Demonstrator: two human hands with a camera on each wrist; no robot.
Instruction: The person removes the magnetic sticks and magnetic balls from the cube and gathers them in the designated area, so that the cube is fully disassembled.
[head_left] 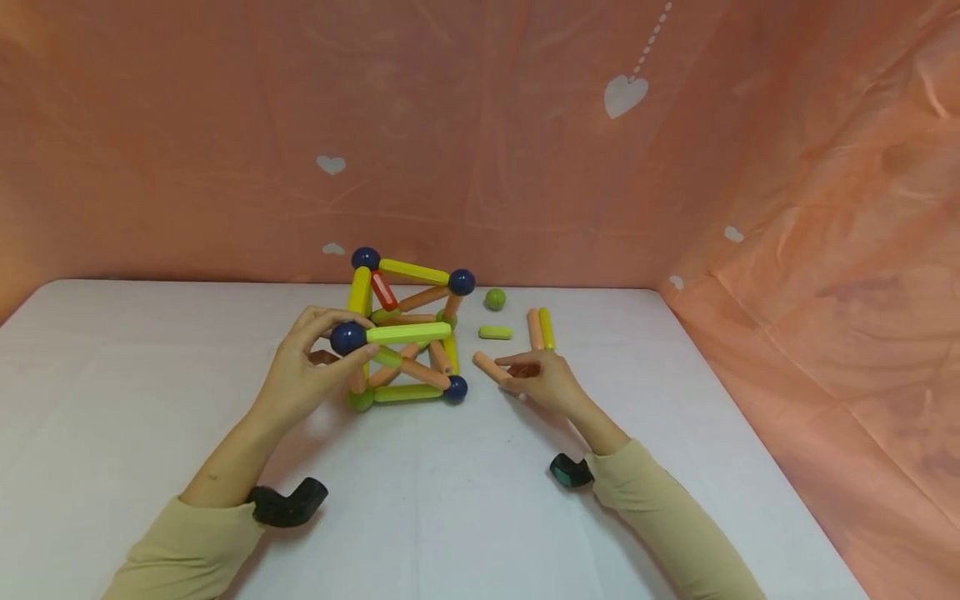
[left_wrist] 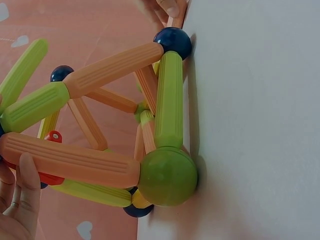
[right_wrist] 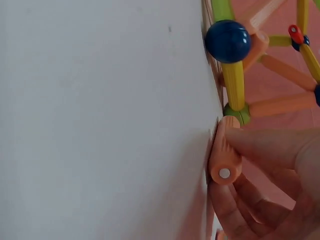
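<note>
A cube-like frame of magnetic building sticks and balls (head_left: 408,393) stands on the white table. My left hand (head_left: 296,367) holds its near upper-left corner, thumb and fingers around a dark blue ball (head_left: 348,338). From that ball a light green stick (head_left: 408,333) points right, its far end free in the left wrist view. To the right of the frame, my right hand (head_left: 551,383) pinches a loose orange stick (head_left: 491,367) between thumb and fingers, low over the table. The stick's end with a silvery disc (right_wrist: 224,173) faces the right wrist camera.
Behind the right hand lie an orange stick (head_left: 535,329) and a yellow stick (head_left: 547,327) side by side. A short green stick (head_left: 495,332) and a green ball (head_left: 495,299) are right of the frame. A pink curtain (head_left: 480,150) hangs behind the table.
</note>
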